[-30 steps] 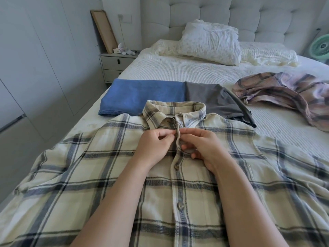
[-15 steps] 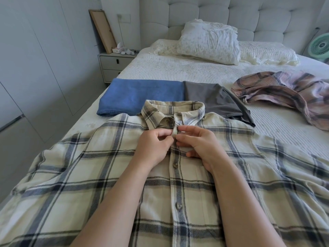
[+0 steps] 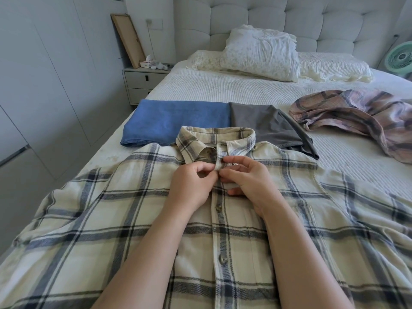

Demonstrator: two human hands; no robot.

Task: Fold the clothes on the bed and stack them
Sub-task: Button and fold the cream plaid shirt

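**A:** Looking at the cream plaid shirt (image 3: pixel 133 230) first: where does it lie, and what have you got hold of?

**B:** It lies face up across the near end of the bed (image 3: pixel 223 90), spread under both my forearms, collar (image 3: pixel 214 139) just beyond my fingertips. My left hand (image 3: pixel 191 186) has thumb and curled fingers pinching the edge of the placket (image 3: pixel 219 163) just below the collar. My right hand (image 3: pixel 247 181) is half curled, thumb and forefinger nipping the same strip from the other side, the remaining fingers loose. I judge I am working the top button; the button itself is hidden between my fingers.

**A:** How will it handle?

**B:** Soft, light flannel, I reckon. It will drape and crease, not slide. The placket and collar are the stiffest parts, so those are good to grip; for folding I would take the shoulders and the hem.

**A:** And further out?

**B:** Two fastened buttons (image 3: pixel 218 207) sit on my wrist side of the grip. Past my left hand lies a folded blue garment (image 3: pixel 178 121), touching a folded grey garment (image 3: pixel 267 126) beyond my right hand. Farther right of that hand, well apart, a pinkish plaid garment (image 3: pixel 356 117) lies crumpled, unfolded. Pillows (image 3: pixel 260 54) rest by the headboard.
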